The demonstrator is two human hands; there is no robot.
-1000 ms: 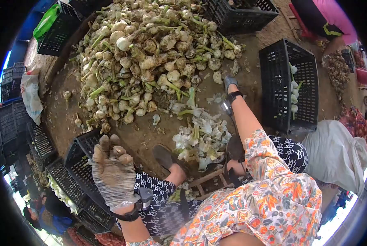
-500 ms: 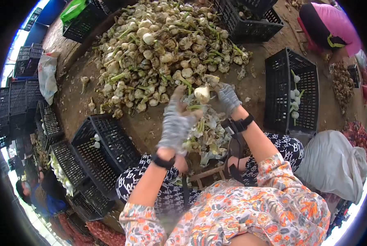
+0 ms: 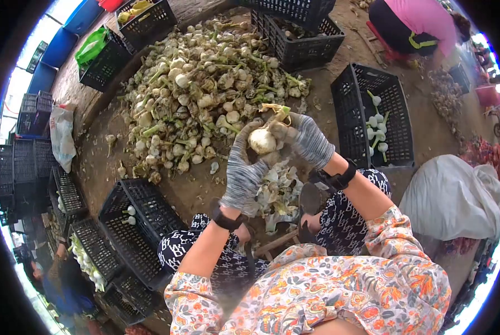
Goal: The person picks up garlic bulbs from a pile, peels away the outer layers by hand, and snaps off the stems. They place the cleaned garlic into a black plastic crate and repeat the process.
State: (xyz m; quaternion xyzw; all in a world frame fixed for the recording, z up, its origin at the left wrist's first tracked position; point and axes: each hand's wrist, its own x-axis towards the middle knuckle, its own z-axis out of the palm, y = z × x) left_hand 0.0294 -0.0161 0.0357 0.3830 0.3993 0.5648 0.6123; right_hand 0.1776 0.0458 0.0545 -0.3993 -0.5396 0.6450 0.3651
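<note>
Between my two gloved hands is a pale garlic bulb (image 3: 261, 141) with a short stem and dry outer skin. My left hand (image 3: 244, 173), in a grey striped glove, is closed around its left side. On the other side, the fingers of my right hand (image 3: 308, 139) grip it near the stem. Below my hands lies a heap of peeled garlic skins (image 3: 280, 187) on the ground between my feet. Just beyond is a large pile of garlic bulbs (image 3: 200, 95), many with green stems and dirty skins.
A black crate (image 3: 373, 117) with several cleaned bulbs stands to the right, another black crate (image 3: 144, 223) with a few bulbs to the left. A white sack (image 3: 453, 195) lies at right. A person in pink (image 3: 423, 22) bends over at the upper right. More crates (image 3: 297, 47) stand behind the pile.
My left hand has come up to the bulb and closed on it, where it was apart and blurred before. The camera view has shifted, showing more of the right crate's bulbs.
</note>
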